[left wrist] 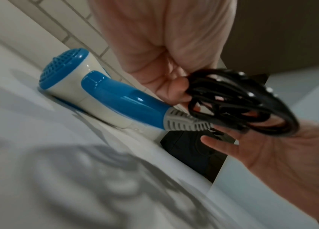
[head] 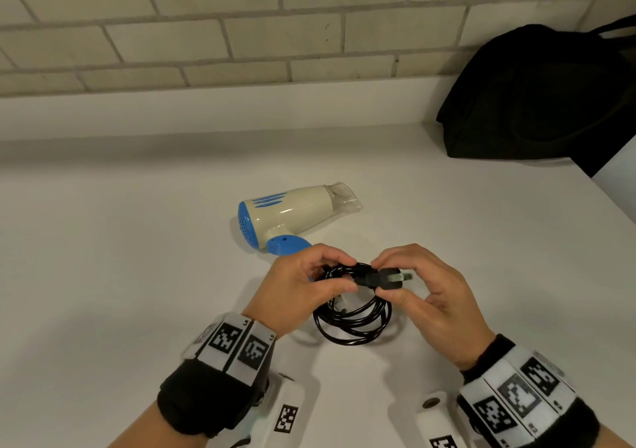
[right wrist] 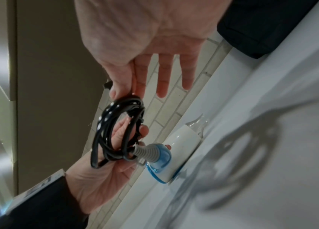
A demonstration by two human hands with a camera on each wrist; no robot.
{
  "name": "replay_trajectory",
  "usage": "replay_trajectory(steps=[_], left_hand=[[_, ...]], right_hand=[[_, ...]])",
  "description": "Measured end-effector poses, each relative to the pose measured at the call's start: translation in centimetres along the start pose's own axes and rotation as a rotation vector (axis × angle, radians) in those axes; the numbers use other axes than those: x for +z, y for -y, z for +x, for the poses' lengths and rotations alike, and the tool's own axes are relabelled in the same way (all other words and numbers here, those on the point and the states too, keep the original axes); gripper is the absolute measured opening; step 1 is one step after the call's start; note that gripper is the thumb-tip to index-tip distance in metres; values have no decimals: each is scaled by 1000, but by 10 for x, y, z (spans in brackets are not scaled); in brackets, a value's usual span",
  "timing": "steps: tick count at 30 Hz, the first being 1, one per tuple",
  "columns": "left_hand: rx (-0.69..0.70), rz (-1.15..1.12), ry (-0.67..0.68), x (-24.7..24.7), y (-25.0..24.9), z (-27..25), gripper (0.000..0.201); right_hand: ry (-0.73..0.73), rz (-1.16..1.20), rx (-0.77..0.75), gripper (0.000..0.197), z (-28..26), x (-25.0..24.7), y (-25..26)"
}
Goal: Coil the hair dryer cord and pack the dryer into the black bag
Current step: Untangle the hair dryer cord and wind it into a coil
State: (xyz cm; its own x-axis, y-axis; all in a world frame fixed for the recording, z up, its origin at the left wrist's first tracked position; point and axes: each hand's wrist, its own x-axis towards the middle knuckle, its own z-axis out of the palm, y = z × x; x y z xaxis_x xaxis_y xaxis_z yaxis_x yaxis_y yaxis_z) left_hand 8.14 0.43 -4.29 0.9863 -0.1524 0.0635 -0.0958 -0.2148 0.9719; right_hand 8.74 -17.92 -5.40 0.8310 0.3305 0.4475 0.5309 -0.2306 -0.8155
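Observation:
A cream and blue hair dryer point(head: 292, 213) lies on its side on the white counter point(head: 137, 258), nozzle toward the right. Its black cord point(head: 354, 323) is looped into a coil held just above the counter in front of it. My left hand point(head: 303, 285) pinches the top of the coil. My right hand point(head: 423, 292) pinches the plug point(head: 389, 280) at the coil's top, prongs pointing right. In the left wrist view the coil point(left wrist: 242, 105) hangs from my fingers by the dryer's blue handle point(left wrist: 123, 100). The black bag point(head: 543, 96) sits at the back right.
A tiled wall point(head: 241, 27) with a low white ledge runs along the back of the counter. The counter's right edge point(head: 616, 203) falls away just below the bag. Bare counter lies to the left of the dryer.

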Motion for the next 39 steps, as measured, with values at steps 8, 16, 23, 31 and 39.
replay_trajectory(steps=[8,16,23,31,39], left_hand=[[123,308,20,-1,0,-7,42],[-164,161,-265,10,1,-10,30],[-319,-102,-100,11,-1,-30,8],[-267,-194,-36,-5,15,-29,14],[-419,98,-251,-37,36,-34,19]], right_hand=[[-77,393,302,14,-10,6,-3],[-107,499,585,9,17,21,6],[-215,158,314,18,19,49,9],[-183,94,277,17,21,55,6],[394,-63,404,13,13,58,-13]])
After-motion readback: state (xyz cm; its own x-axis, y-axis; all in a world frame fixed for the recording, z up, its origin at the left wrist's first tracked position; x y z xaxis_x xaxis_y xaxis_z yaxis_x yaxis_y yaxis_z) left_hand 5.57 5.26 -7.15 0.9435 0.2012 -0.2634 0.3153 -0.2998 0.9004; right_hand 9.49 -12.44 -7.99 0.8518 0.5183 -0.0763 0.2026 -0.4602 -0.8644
